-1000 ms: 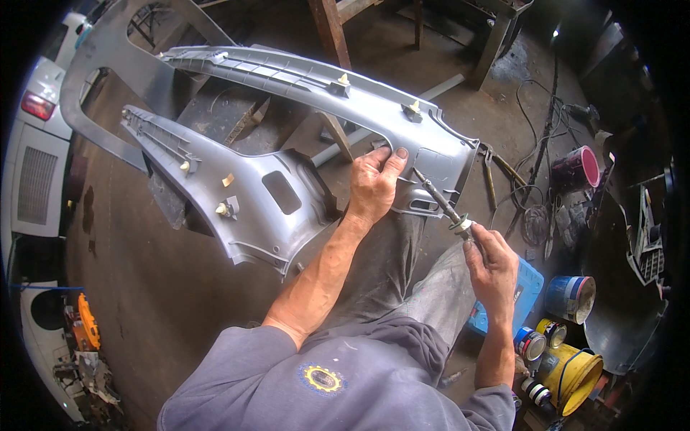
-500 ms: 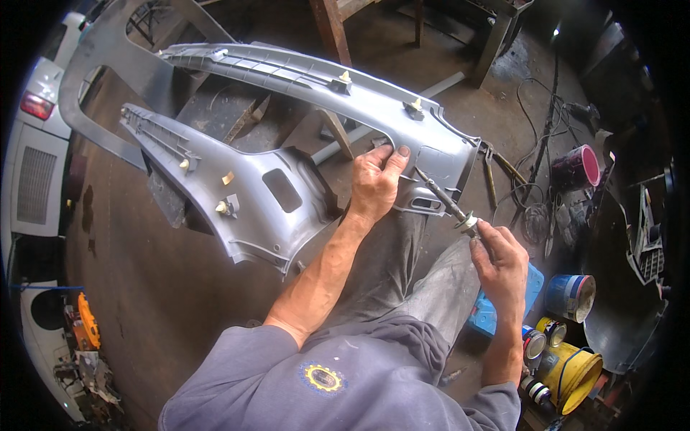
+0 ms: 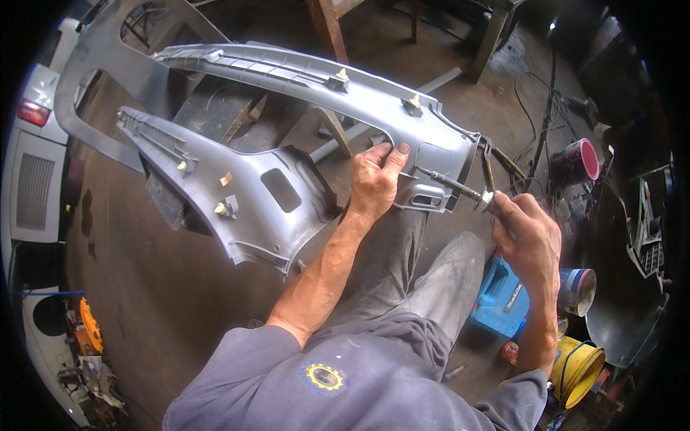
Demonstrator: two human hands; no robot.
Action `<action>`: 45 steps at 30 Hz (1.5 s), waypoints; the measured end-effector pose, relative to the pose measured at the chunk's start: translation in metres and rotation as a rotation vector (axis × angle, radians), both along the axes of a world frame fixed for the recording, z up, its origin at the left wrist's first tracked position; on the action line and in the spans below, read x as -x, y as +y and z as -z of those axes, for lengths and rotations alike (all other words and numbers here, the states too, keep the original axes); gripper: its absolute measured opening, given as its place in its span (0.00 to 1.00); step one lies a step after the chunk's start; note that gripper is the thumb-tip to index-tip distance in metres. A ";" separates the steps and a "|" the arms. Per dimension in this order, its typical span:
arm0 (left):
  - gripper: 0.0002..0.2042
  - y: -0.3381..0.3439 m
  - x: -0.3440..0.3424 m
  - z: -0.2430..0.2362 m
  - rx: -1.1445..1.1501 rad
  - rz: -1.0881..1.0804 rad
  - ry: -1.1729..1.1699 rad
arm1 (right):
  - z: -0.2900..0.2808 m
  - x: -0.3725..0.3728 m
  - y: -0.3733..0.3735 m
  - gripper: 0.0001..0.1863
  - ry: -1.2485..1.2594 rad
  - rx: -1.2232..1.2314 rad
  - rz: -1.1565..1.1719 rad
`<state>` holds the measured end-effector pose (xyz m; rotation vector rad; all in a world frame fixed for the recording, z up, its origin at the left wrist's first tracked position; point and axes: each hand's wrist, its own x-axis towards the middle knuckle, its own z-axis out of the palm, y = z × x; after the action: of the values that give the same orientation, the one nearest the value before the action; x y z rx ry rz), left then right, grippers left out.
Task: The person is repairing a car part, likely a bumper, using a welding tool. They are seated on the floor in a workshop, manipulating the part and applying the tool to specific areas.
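Note:
A long silver-grey plastic car trim panel (image 3: 316,87) with pale clips lies across the view. At its lower edge near the right end, my left hand (image 3: 374,178) is closed on it, thumb on top and fingers partly hidden beneath. My right hand (image 3: 530,233) grips a soldering iron (image 3: 460,188) by the handle, just behind the pale guard. The iron slants up to the left, its thin tip at the panel's surface to the right of my left thumb. Whether the tip presses in I cannot tell. Nearer to me rests a second silver-grey trim panel (image 3: 248,169) with a rectangular opening.
A grey metal frame (image 3: 93,54) stands at the far left beside a white vehicle (image 3: 36,172). On the right are a pink-rimmed bucket (image 3: 577,159), a blue tool case (image 3: 499,298), a paint can (image 3: 578,289), a yellow bucket (image 3: 577,373) and loose cables (image 3: 539,122).
My right hand has swung right and slightly up, so the soldering iron lies at a flatter angle. My left hand keeps its hold on the panel.

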<state>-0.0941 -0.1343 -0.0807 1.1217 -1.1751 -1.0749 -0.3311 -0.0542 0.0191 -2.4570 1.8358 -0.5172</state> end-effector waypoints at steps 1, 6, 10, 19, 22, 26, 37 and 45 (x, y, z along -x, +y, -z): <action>0.16 0.000 0.000 0.000 0.001 -0.004 0.013 | -0.002 0.000 -0.002 0.19 0.013 0.002 -0.002; 0.15 -0.002 0.001 0.007 0.009 -0.006 0.045 | -0.009 0.003 -0.009 0.20 0.069 0.020 -0.025; 0.17 -0.001 0.001 0.002 -0.025 -0.009 0.010 | -0.020 -0.001 -0.013 0.19 0.103 -0.017 -0.001; 0.16 0.000 -0.001 0.000 -0.021 -0.001 0.018 | -0.025 0.005 -0.011 0.20 0.064 0.034 -0.006; 0.15 0.000 0.001 0.000 0.028 -0.021 -0.014 | -0.019 0.025 0.003 0.21 -0.212 -0.007 0.065; 0.14 0.006 0.006 -0.006 0.105 -0.050 -0.081 | 0.026 0.059 0.028 0.17 -0.824 0.039 0.143; 0.21 0.009 0.010 0.004 0.180 -0.065 -0.170 | 0.077 0.016 0.068 0.16 -1.023 -0.151 0.305; 0.17 0.013 0.010 -0.005 0.052 -0.102 -0.122 | 0.062 -0.020 0.051 0.18 -0.648 -0.033 0.204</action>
<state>-0.1040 -0.1211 -0.0756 1.2070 -1.2213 -0.9039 -0.3111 -0.0031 -0.0427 -1.7691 1.7716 -1.1191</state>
